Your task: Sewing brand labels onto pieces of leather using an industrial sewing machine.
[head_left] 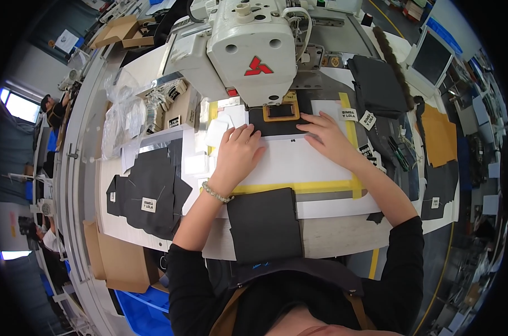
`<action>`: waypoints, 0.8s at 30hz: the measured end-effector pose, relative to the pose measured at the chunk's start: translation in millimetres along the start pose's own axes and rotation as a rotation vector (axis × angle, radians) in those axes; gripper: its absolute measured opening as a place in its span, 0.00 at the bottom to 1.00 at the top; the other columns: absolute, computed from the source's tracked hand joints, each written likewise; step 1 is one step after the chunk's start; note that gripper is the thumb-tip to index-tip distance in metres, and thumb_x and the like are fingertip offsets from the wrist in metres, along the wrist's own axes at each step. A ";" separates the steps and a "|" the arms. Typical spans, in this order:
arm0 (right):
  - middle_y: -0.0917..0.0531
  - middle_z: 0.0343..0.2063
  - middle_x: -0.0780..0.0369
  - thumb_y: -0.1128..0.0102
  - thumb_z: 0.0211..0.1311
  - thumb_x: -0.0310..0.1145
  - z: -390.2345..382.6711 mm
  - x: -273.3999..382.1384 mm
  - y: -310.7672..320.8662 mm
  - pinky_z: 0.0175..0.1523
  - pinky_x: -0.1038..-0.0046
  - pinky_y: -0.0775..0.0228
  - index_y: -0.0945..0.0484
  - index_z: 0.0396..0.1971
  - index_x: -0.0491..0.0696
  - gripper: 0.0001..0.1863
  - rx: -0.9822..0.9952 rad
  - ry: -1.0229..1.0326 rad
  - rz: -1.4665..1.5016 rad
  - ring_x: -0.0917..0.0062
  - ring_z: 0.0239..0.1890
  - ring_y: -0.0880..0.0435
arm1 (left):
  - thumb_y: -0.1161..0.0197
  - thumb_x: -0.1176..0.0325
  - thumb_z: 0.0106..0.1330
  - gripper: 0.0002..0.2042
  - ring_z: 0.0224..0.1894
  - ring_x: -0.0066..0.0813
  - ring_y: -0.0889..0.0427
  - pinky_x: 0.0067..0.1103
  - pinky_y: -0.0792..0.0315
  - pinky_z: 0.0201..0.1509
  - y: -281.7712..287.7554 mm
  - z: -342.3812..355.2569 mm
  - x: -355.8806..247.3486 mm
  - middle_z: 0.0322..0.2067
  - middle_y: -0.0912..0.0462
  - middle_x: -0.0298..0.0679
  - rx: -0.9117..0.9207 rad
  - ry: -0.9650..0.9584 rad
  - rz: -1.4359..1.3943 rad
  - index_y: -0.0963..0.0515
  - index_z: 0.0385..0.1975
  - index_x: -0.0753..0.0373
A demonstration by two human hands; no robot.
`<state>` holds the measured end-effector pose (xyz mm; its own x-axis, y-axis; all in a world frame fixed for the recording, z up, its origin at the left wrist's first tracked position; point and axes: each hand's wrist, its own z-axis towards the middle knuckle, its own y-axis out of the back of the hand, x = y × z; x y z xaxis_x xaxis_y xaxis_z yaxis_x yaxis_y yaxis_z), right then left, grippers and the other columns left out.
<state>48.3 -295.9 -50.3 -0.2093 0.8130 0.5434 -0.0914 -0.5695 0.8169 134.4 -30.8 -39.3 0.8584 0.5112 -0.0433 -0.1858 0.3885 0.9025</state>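
A piece of black fabric (277, 129) lies under the head of a white sewing machine (253, 42), where a brass-coloured clamp frame (297, 110) sits on it. My left hand (239, 154) rests with outstretched fingers at the fabric's left edge. On the opposite side, the fingertips of my right hand (328, 136) touch its right edge, fingers spread. Both hands lie on or just over a white board (293, 168) bordered with yellow tape. The needle area is mostly hidden by the machine head.
Black fabric pieces with pale labels (153, 193) lie at the left, near a box of labels (181, 109). Folded black fabric (265, 227) sits at the table's front edge. More black fabric (378, 84), loose labels (367, 120) and thread snips (399, 154) are on the right.
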 end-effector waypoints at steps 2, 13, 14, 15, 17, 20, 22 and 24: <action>0.30 0.64 0.61 0.41 0.62 0.31 -0.2 2.4 0.5 0.70 0.56 0.45 0.20 0.52 0.51 0.17 0.008 -0.022 0.002 0.50 0.67 0.40 | 0.34 0.62 0.58 0.16 0.54 0.37 0.23 0.36 0.36 0.62 1.2 -1.9 0.9 0.49 0.20 0.44 0.010 0.034 0.001 0.21 0.43 0.64; 0.29 0.63 0.62 0.39 0.61 0.34 -3.9 4.9 6.6 0.69 0.58 0.55 0.21 0.52 0.54 0.18 -0.021 0.025 -0.119 0.70 0.65 0.33 | 0.32 0.57 0.57 0.20 0.55 0.34 0.28 0.40 0.40 0.59 0.0 -6.8 0.4 0.51 0.24 0.40 0.030 0.156 -0.078 0.23 0.45 0.62; 0.28 0.62 0.63 0.38 0.60 0.35 -5.1 4.1 6.6 0.67 0.59 0.55 0.21 0.51 0.54 0.18 -0.052 0.008 -0.154 0.73 0.63 0.31 | 0.32 0.57 0.57 0.20 0.55 0.34 0.28 0.40 0.40 0.59 -0.8 -7.0 0.9 0.51 0.24 0.40 0.029 0.156 -0.079 0.23 0.45 0.62; 0.28 0.62 0.63 0.38 0.60 0.35 -6.1 4.1 7.4 0.67 0.59 0.55 0.21 0.51 0.54 0.18 -0.052 0.008 -0.156 0.73 0.63 0.31 | 0.32 0.57 0.57 0.20 0.55 0.34 0.28 0.40 0.41 0.59 -1.8 -7.4 1.6 0.51 0.24 0.40 0.020 0.170 -0.089 0.23 0.45 0.62; 0.26 0.59 0.65 0.36 0.57 0.36 -7.9 5.3 9.9 0.62 0.59 0.54 0.21 0.49 0.53 0.18 -0.126 0.040 -0.285 0.73 0.60 0.29 | 0.32 0.57 0.57 0.20 0.55 0.34 0.28 0.40 0.41 0.59 -2.6 -7.7 3.2 0.51 0.24 0.40 0.009 0.183 -0.100 0.23 0.45 0.62; 0.23 0.54 0.64 0.36 0.57 0.36 -12.8 10.7 13.9 0.58 0.60 0.50 0.20 0.44 0.51 0.15 -0.160 0.057 -0.353 0.74 0.56 0.28 | 0.32 0.57 0.56 0.20 0.55 0.35 0.27 0.40 0.42 0.59 -1.5 -8.3 5.3 0.52 0.25 0.40 -0.013 0.203 -0.114 0.23 0.44 0.62; 0.22 0.53 0.66 0.36 0.57 0.37 -17.1 11.7 12.7 0.58 0.61 0.50 0.20 0.44 0.51 0.15 -0.173 0.079 -0.380 0.75 0.56 0.28 | 0.32 0.57 0.57 0.20 0.56 0.34 0.28 0.39 0.43 0.60 1.5 -8.8 6.1 0.52 0.24 0.40 -0.001 0.221 -0.123 0.23 0.44 0.61; 0.21 0.53 0.68 0.36 0.57 0.37 -21.7 11.9 10.8 0.57 0.61 0.50 0.20 0.45 0.52 0.15 -0.187 0.095 -0.412 0.75 0.55 0.28 | 0.32 0.57 0.57 0.20 0.57 0.33 0.28 0.39 0.44 0.61 0.8 -9.4 6.2 0.53 0.24 0.40 0.012 0.202 -0.123 0.23 0.46 0.61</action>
<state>23.6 -295.0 -39.2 -0.2058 0.9664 0.1538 -0.3580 -0.2206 0.9073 135.0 -20.1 -42.9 0.7610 0.6038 -0.2372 -0.0789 0.4490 0.8900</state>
